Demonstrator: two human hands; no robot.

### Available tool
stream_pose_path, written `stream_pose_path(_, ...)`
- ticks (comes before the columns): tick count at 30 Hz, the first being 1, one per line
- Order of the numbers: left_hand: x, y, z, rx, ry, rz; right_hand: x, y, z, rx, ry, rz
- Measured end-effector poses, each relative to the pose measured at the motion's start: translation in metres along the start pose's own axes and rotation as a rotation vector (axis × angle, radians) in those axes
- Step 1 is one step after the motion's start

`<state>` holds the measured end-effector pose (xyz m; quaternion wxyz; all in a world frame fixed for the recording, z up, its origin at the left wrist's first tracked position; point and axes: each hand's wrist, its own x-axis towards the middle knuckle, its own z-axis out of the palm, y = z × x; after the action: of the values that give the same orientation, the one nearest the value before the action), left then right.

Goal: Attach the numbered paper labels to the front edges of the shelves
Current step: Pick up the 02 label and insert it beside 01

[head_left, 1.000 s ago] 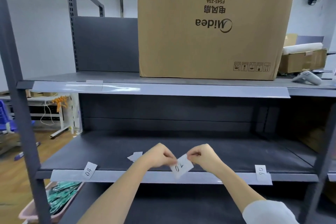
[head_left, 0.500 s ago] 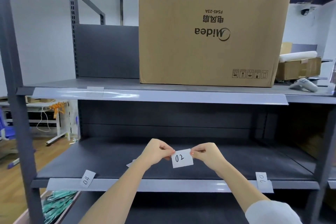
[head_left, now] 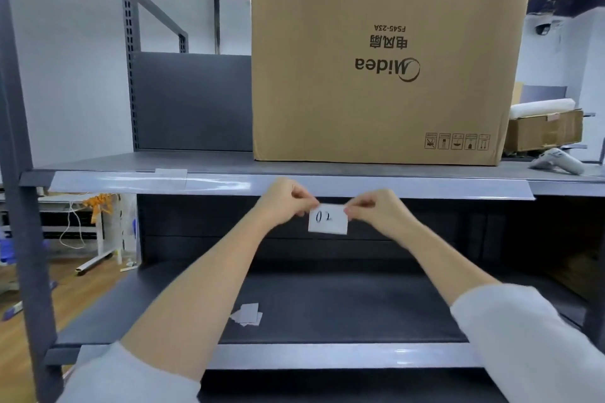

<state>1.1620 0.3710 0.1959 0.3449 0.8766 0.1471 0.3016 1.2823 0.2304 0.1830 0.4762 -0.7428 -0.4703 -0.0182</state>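
Left hand (head_left: 285,200) and right hand (head_left: 376,209) pinch the label (head_left: 328,219) by its corners — uneven pressing onto the strip (head_left: 393,187) could leave it crooked.

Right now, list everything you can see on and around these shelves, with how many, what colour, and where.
cardboard box: one, brown, upside down on the upper shelf
upper shelf: one, dark grey, clear strip along its front edge
lower shelf: one, dark grey, clear strip along its front edge
paper label: one, white, marked 02, held just below the upper shelf's front edge
spare labels: small pile, white, on the lower shelf
handheld device: one, white, upper shelf, far right
open carton: one, brown, behind the device
left hand: fingers pinching the label's left edge
right hand: fingers pinching its right edge
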Motion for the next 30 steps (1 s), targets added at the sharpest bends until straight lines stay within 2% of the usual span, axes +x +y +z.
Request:
stream_pose_path(4, 0.026, 0.01, -0.019, 0.016, 0.02, 0.044, 0.029, -0.018, -0.009, -0.025, 0.004, -0.01)
stream_pose_path(11, 0.071, 0.0, -0.013, -0.013, 0.004, 0.049, 0.071, -0.006, -0.015, -0.015, 0.006, 0.053)
stream_pose_path(15, 0.095, 0.004, -0.01, -0.069, 0.087, 0.089, 0.1, 0.002, -0.024, 0.042, 0.017, 0.041)
stream_pose_path(21, 0.099, -0.017, -0.009, 0.111, 0.063, 0.133, 0.123, 0.02, -0.044, 0.088, -0.002, 0.063)
stream_pose_path(30, 0.101, -0.031, -0.008, 0.141, 0.053, 0.264, 0.124, 0.024, -0.044, 0.111, -0.044, 0.052)
